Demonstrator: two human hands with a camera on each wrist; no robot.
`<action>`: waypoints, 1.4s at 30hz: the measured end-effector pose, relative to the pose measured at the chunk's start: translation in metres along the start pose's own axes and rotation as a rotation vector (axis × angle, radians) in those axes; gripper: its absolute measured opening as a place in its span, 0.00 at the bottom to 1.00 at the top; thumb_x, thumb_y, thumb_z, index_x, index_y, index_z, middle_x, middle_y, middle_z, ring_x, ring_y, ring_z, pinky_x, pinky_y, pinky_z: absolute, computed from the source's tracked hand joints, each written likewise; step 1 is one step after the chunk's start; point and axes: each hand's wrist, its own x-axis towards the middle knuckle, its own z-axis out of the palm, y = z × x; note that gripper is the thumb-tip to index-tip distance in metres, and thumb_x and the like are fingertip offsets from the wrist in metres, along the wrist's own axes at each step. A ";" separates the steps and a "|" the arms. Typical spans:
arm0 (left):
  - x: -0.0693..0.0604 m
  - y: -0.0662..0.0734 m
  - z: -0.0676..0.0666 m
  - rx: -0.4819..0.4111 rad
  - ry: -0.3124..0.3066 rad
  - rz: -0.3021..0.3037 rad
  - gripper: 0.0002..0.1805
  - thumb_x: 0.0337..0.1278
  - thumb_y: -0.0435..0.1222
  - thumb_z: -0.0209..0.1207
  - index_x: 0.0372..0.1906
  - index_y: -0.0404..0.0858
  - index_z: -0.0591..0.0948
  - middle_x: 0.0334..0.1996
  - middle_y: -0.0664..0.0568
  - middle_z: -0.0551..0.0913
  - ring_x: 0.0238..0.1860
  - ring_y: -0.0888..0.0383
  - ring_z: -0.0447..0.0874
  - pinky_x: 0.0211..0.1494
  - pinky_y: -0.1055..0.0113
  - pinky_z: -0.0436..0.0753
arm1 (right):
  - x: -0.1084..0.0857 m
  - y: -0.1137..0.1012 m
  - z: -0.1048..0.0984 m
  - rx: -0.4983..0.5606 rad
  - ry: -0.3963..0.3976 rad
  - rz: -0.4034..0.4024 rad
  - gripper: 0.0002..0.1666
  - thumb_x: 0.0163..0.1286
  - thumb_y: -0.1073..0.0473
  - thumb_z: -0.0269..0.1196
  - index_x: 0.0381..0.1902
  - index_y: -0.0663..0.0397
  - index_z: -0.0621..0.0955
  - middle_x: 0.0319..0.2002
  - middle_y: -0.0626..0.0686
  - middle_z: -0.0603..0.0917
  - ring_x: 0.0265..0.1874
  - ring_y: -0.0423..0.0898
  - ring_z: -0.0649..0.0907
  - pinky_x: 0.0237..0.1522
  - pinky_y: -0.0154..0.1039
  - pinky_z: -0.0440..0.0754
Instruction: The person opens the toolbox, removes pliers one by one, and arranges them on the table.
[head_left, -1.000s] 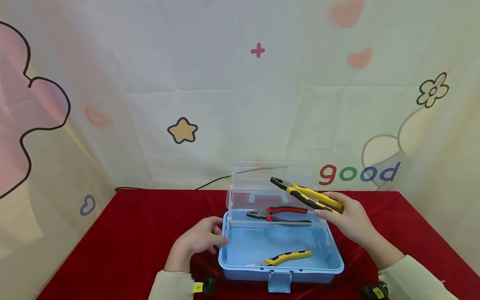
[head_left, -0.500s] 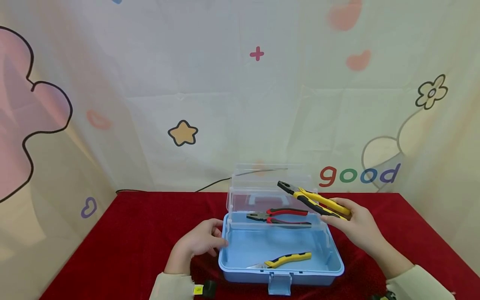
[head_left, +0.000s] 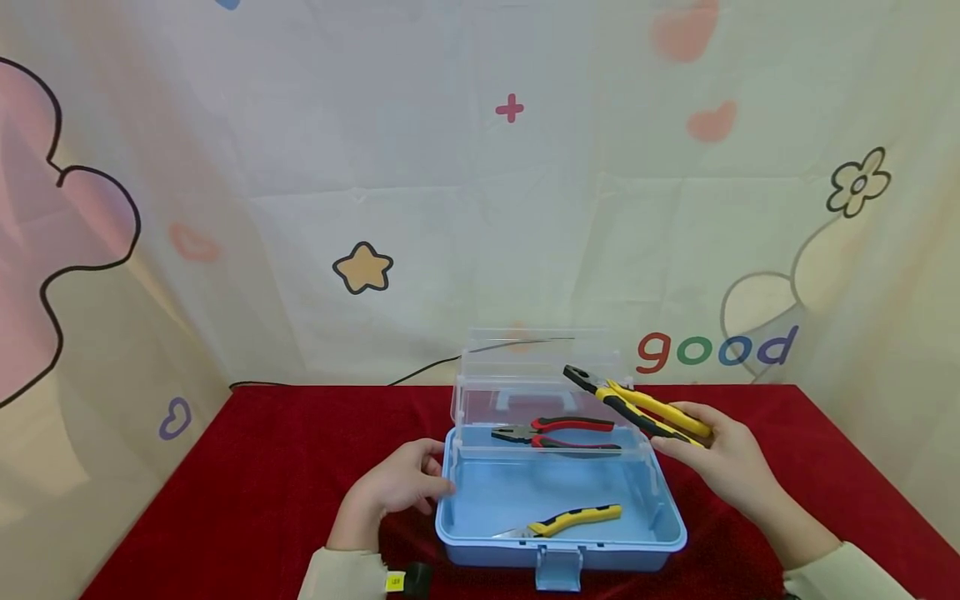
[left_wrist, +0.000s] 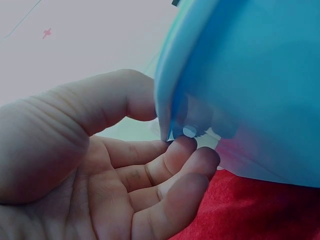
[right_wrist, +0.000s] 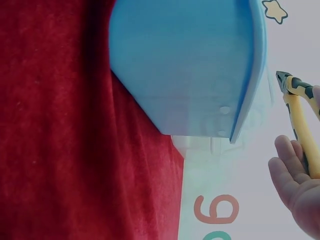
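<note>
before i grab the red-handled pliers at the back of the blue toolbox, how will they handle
The red-handled pliers are probably stiff and fairly heavy for their size, with a head that looks metal. Lying with handles spread, they seem unlikely to roll. Those handles may swing closer when squeezed, since they appear to meet at a pivot.

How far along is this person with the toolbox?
Done: the clear lid stands raised; red-handled pliers and a yellow-handled tool lie in the blue toolbox.
In hand: yellow-and-black pliers, held up by the right hand while the left hand touches the toolbox's side.
Remaining: probably setting those down; inside or outside, I can't tell.
</note>
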 end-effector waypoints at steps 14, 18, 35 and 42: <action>-0.001 0.000 0.001 -0.014 0.002 -0.004 0.34 0.45 0.33 0.66 0.60 0.28 0.69 0.30 0.46 0.78 0.28 0.55 0.79 0.30 0.60 0.86 | -0.009 0.012 -0.004 -0.010 0.004 0.054 0.39 0.60 0.46 0.66 0.63 0.58 0.68 0.51 0.63 0.75 0.45 0.54 0.74 0.30 0.32 0.81; -0.001 0.000 0.001 -0.009 0.005 -0.012 0.34 0.45 0.33 0.66 0.60 0.29 0.69 0.30 0.46 0.78 0.28 0.55 0.79 0.30 0.60 0.86 | -0.011 0.016 -0.005 -0.015 0.013 0.066 0.40 0.59 0.45 0.66 0.64 0.58 0.68 0.51 0.63 0.75 0.45 0.54 0.74 0.30 0.34 0.81; 0.001 0.000 0.000 -0.014 0.007 -0.017 0.34 0.45 0.33 0.67 0.60 0.29 0.69 0.30 0.46 0.78 0.29 0.55 0.79 0.30 0.61 0.86 | -0.024 0.026 -0.019 -0.015 0.043 0.113 0.42 0.60 0.43 0.65 0.65 0.59 0.66 0.52 0.63 0.72 0.44 0.53 0.71 0.28 0.35 0.81; 0.001 -0.002 0.000 -0.020 0.003 -0.022 0.34 0.45 0.33 0.66 0.60 0.29 0.68 0.31 0.46 0.77 0.29 0.54 0.79 0.31 0.61 0.86 | -0.029 0.034 -0.023 -0.028 0.065 0.126 0.41 0.61 0.42 0.63 0.65 0.58 0.66 0.50 0.61 0.72 0.41 0.50 0.70 0.25 0.34 0.79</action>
